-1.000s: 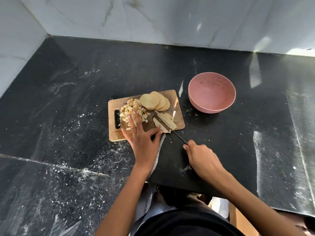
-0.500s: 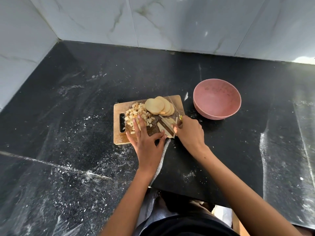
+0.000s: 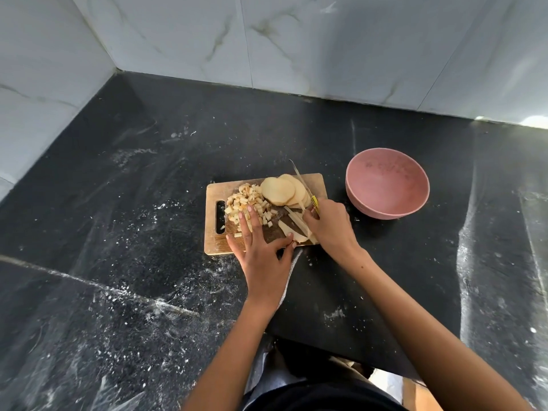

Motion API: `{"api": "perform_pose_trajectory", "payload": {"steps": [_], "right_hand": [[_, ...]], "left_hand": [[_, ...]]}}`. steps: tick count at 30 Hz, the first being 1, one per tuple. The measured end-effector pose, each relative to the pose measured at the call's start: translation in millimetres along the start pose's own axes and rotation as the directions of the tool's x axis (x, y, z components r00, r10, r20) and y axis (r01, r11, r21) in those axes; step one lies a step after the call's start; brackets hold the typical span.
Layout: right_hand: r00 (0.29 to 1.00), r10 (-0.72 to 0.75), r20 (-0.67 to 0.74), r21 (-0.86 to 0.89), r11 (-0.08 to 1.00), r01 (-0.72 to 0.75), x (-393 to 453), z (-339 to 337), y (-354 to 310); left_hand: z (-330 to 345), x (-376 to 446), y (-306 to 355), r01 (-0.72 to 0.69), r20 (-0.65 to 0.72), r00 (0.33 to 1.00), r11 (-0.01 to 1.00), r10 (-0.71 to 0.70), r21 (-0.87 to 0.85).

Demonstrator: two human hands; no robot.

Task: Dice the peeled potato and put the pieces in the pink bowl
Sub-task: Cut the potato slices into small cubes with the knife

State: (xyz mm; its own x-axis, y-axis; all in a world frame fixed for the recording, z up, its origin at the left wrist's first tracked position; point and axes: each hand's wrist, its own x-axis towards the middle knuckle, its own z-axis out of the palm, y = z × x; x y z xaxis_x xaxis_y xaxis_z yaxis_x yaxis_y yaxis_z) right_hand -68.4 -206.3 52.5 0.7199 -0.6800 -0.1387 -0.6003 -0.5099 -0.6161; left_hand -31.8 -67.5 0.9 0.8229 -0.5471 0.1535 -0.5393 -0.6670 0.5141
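Right hand curled round knife with yellow handle, blade pointing away over round potato slices at far side of wooden cutting board. Left hand flat, fingers spread, pressing near edge of board, fingertips touching pile of diced potato. Potato strips lie between both hands. Pink bowl just right of board, apart from it, on black desk. White marble wall behind.
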Motion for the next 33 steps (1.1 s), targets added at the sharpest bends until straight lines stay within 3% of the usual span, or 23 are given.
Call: {"api": "perform_pose_trajectory", "payload": {"steps": [6, 10, 13, 19, 23, 27, 33], "right_hand": [[0.999, 0.009, -0.053, 0.104, 0.995, -0.003, 5, -11, 3], [0.998, -0.023, 0.062, -0.085, 0.996, 0.028, 11, -14, 4], [0.993, -0.017, 0.113, -0.128, 0.991, 0.031, 13, -10, 4], [0.992, -0.049, 0.115, -0.004, 0.999, 0.049, 7, -15, 13], [0.967, -0.128, 0.221, 0.026, 0.992, 0.126, -11, -23, 18], [0.936, -0.127, 0.328, -0.112, 0.979, 0.172, -30, -22, 22], [0.921, -0.049, 0.387, -0.21, 0.968, 0.139, -37, -22, 21]], "left_hand": [[-2, 2, 1, 0.003, 0.01, 1.0, 1.0, -0.003, -0.01], [-4, 3, 1, 0.015, 0.022, 1.0, 0.999, -0.014, -0.034], [-6, 6, 2, 0.046, 0.028, 0.999, 0.996, -0.043, -0.082], [-4, 9, 6, 0.099, -0.081, 0.991, 0.992, -0.105, -0.08], [-2, 7, 5, 0.116, -0.07, 0.99, 0.99, -0.122, -0.08], [-2, 12, 3, 0.14, -0.018, 0.99, 0.985, -0.143, -0.102], [1, 7, 8, 0.187, -0.101, 0.975, 0.977, -0.197, -0.1]]}}
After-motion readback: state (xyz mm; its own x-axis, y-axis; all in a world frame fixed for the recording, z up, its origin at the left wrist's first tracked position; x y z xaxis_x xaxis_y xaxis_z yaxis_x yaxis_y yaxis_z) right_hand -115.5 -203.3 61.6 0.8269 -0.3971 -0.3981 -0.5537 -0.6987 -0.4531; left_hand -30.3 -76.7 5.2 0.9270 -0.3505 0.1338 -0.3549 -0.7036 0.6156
